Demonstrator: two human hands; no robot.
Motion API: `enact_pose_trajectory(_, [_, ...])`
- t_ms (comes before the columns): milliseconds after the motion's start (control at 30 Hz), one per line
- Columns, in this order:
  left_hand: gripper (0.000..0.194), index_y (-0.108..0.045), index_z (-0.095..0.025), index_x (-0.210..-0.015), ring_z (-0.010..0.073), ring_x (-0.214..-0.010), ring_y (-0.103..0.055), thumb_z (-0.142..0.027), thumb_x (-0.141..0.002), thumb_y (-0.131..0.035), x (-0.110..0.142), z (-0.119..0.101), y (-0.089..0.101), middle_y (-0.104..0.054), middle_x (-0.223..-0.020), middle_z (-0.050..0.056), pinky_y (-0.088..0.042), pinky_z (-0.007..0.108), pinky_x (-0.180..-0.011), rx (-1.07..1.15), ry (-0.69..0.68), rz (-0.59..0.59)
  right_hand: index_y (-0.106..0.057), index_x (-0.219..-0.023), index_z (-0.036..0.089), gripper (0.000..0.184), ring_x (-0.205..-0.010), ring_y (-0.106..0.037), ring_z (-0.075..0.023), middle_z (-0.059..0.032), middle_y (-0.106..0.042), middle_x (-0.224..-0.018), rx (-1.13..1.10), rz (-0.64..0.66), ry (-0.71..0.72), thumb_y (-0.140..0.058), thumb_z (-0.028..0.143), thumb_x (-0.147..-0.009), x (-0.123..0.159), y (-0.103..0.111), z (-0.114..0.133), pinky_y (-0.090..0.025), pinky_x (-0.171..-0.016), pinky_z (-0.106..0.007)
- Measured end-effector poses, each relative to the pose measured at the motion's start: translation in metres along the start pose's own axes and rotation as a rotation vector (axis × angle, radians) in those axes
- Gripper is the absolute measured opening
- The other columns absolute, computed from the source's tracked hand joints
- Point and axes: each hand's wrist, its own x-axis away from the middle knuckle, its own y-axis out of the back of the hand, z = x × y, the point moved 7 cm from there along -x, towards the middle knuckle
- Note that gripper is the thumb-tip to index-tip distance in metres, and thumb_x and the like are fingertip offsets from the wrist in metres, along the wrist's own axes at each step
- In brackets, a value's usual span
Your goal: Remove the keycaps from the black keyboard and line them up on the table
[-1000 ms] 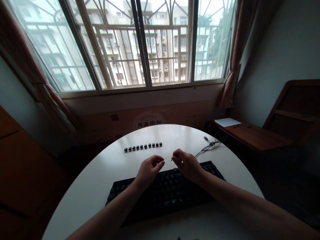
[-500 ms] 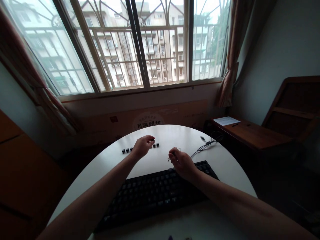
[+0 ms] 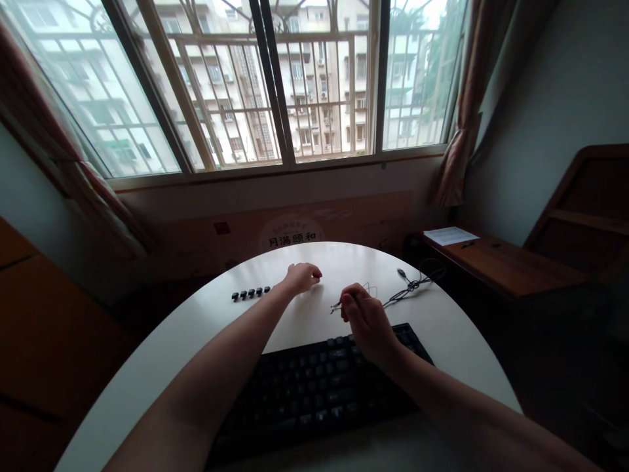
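Over the far part of the white round table [image 3: 196,328], my left hand [image 3: 301,278] is pinched at the right end of a row of keycaps. What it holds looks like a dark keycap, mostly hidden by the fingers. Several black keycaps [image 3: 251,294] stand in line left of that wrist; the hand hides the rest of the row. My right hand [image 3: 366,318] is closed around a thin wire keycap puller [image 3: 336,307], whose wire ends stick out on both sides of the fist. Below it lies a black keyboard [image 3: 314,387], partly covered by both forearms.
A dark cable [image 3: 413,284] with a plug lies coiled at the table's right edge. Farther right is a wooden bench [image 3: 521,265] with a sheet of paper [image 3: 449,235]. A barred window [image 3: 285,92] and a printed board [image 3: 221,242] are behind the table.
My left hand has moved right along the row, uncovering more keycaps on the left and covering those on the right. My right hand has shifted slightly right, still holding the wire puller.
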Motion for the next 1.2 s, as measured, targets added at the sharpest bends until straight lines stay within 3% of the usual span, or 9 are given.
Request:
enact_pose_trajectory(200, [0.030, -0.069, -0.029, -0.105, 0.0232, -0.099, -0.065, -0.023, -0.076, -0.064, -0.003, 0.005, -0.009, -0.075, -0.100, -0.002, -0.036, 0.042, -0.098, -0.054, -0.008, 0.062, -0.053, -0.090, 0.021, 0.023, -0.056, -0.055, -0.0138, 0.0014, -0.057, -0.063, -0.022, 0.003, 0.003, -0.041, 0.038, -0.098, 0.000, 0.003, 0.007, -0.042, -0.057, -0.025])
enact_pose_trajectory(367, [0.037, -0.067, -0.030, -0.108, 0.0238, -0.100, -0.064, -0.021, -0.072, -0.065, -0.003, 0.008, -0.011, -0.074, -0.103, -0.001, -0.038, 0.039, -0.094, -0.102, -0.023, 0.068, -0.053, -0.089, 0.021, 0.024, -0.056, -0.054, -0.0140, 0.0014, -0.056, -0.062, -0.016, -0.018, 0.002, -0.041, 0.039, -0.098, -0.002, 0.008, 0.008, -0.043, -0.057, -0.025])
enact_pose_trajectory(800, [0.021, -0.071, -0.029, -0.090, 0.0240, -0.096, -0.064, -0.026, -0.069, -0.068, -0.006, 0.004, -0.008, -0.074, -0.099, -0.001, -0.037, 0.037, -0.092, -0.182, -0.063, 0.079, -0.053, -0.089, 0.021, 0.022, -0.056, -0.054, -0.0137, 0.0015, -0.055, -0.063, 0.017, -0.020, 0.015, -0.042, 0.038, -0.098, -0.004, 0.012, 0.007, -0.042, -0.056, -0.024])
enact_pose_trajectory(1200, [0.031, -0.071, -0.032, -0.099, 0.0207, -0.094, -0.066, -0.025, -0.069, -0.068, -0.006, 0.007, -0.007, -0.075, -0.099, -0.004, -0.042, 0.031, -0.086, -0.149, -0.030, 0.083, -0.054, -0.089, 0.021, 0.022, -0.055, -0.054, -0.0135, 0.0016, -0.055, -0.062, 0.021, -0.029, 0.008, -0.043, 0.039, -0.097, -0.005, 0.013, 0.007, -0.042, -0.053, -0.023])
